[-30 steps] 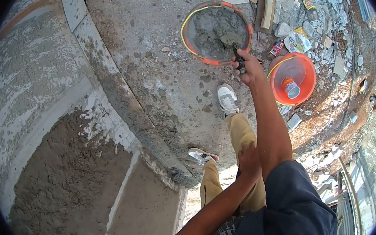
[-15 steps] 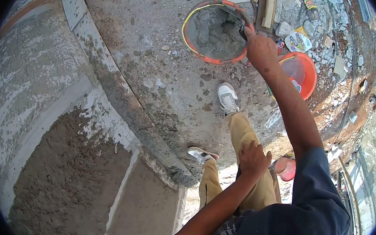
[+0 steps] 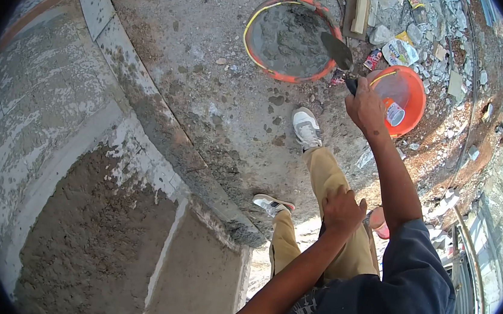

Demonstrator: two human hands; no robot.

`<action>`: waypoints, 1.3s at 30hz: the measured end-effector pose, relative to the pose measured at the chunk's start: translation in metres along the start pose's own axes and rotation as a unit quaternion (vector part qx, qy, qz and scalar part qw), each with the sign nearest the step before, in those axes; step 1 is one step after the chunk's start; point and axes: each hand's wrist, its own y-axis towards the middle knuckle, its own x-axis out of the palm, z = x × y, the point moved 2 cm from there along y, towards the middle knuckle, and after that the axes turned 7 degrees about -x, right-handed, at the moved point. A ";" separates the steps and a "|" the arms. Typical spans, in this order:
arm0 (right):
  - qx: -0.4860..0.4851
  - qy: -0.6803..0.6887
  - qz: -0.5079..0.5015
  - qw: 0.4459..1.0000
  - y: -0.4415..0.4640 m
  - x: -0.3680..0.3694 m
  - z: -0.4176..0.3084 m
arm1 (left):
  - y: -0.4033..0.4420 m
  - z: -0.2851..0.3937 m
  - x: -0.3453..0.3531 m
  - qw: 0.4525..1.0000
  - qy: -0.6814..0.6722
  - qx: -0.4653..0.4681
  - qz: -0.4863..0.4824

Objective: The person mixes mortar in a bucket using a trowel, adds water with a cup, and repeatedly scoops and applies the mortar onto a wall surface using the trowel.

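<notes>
My right hand (image 3: 366,109) is closed around the black handle of a trowel (image 3: 337,51). Its dark, pointed blade lies over the right rim of an orange tub (image 3: 283,77). Wet grey mortar (image 3: 287,39) fills much of that tub. Just right of my right hand is a smaller orange bucket (image 3: 415,103), with a white and orange container (image 3: 394,113) inside. My left hand (image 3: 343,212) rests on the knee of my tan trousers (image 3: 328,173), fingers spread and holding nothing.
Rubble (image 3: 434,47), wooden offcuts (image 3: 360,10) and litter lie at the upper right. A red bucket (image 3: 379,222) stands beside my leg. A low ledge (image 3: 164,118) runs along the left, by a wall with a dark mortar patch (image 3: 94,220). My shoes (image 3: 306,128) are on rough ground.
My right hand has drawn the trowel out of the mortar, down and right toward me. The hollow in the mortar has flattened out. My left hand stays on the knee.
</notes>
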 end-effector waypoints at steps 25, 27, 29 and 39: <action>-0.036 0.306 -0.036 0.951 0.069 0.122 0.022 | 0.001 0.002 -0.016 0.998 0.043 0.033 0.030; 0.031 0.347 -0.064 0.935 0.071 0.111 0.024 | 0.003 0.003 -0.022 1.000 0.025 0.005 -0.009; 0.059 0.406 -0.089 0.908 0.069 0.095 -0.002 | 0.000 -0.005 -0.010 0.999 0.025 0.009 0.023; 0.088 0.747 -0.132 0.646 -0.025 0.006 -0.096 | -0.023 -0.051 0.015 0.986 -0.158 0.015 0.050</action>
